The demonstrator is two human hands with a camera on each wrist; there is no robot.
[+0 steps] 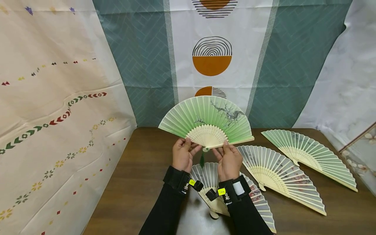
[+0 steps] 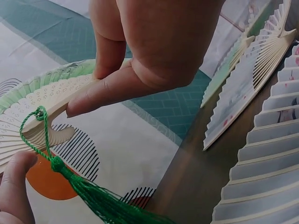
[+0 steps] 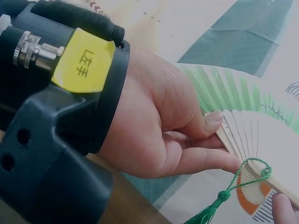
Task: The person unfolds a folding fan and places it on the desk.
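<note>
Spread wide, a green folding fan (image 1: 202,111) with a dark branch print stands up before me, over the table. My left hand (image 1: 182,156) pinches its pale ribs on the left side, thumb in front, as the right wrist view shows of that left hand (image 3: 156,121). My right hand (image 1: 230,163) pinches the outer rib on the right; in the left wrist view this right hand (image 2: 163,42) has thumb and finger on the rib. A green tassel (image 2: 103,196) hangs by a cord from the fan's pivot, between the hands.
Beneath my forearms lies a grey-white fan (image 1: 207,171), partly hidden, on the brown table (image 1: 129,182). To the right lie another grey-white fan (image 1: 279,173) with a reddish print and a pale green fan (image 1: 311,156), both spread. Patterned cloth (image 1: 144,65) hangs behind the table.
</note>
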